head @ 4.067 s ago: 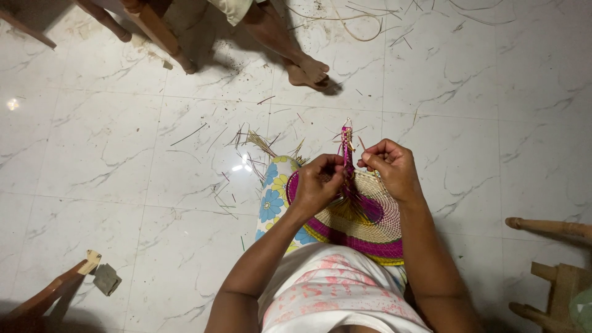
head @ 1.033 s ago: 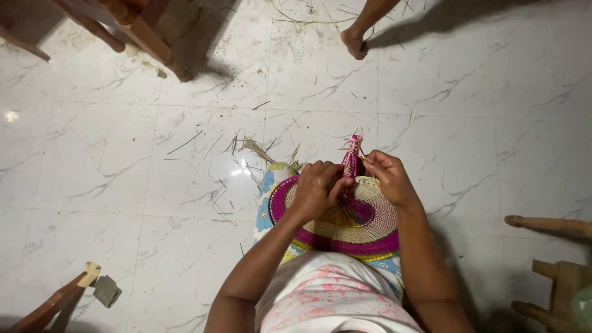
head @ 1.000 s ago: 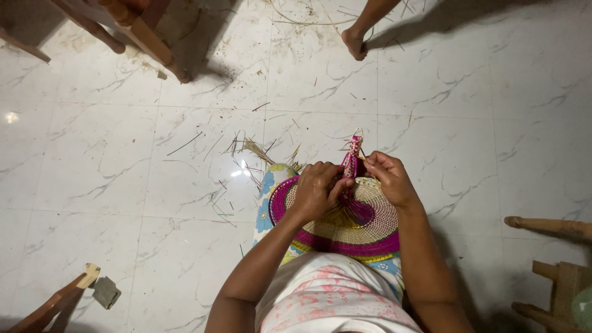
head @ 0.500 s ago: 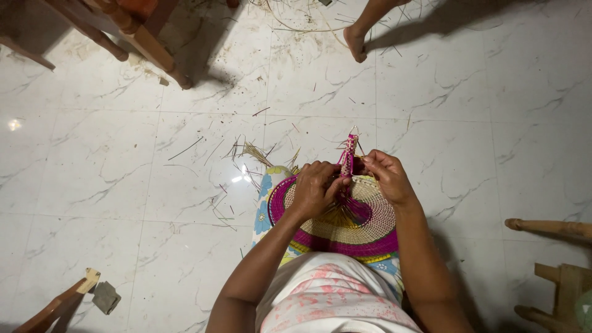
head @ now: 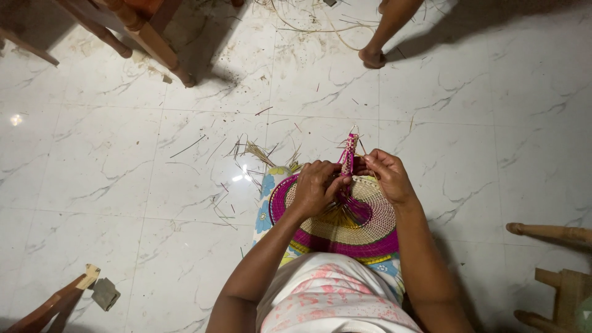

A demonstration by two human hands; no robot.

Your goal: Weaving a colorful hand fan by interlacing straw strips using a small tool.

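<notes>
Woven pink handle [head: 349, 151] | pinched between left fingers [head: 336, 180] and right fingers [head: 368, 163]

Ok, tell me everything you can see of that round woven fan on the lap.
The woven fan is a flat disc of thin plant fibre, natural tan in the middle with a magenta rim band and yellow-green at the near edge. Magenta strands fan out from its handle, a narrow pink-wrapped stalk pointing away from the person. It lies on the lap over flowered cloth. The left hand and right hand pinch it at the handle's base.
</notes>
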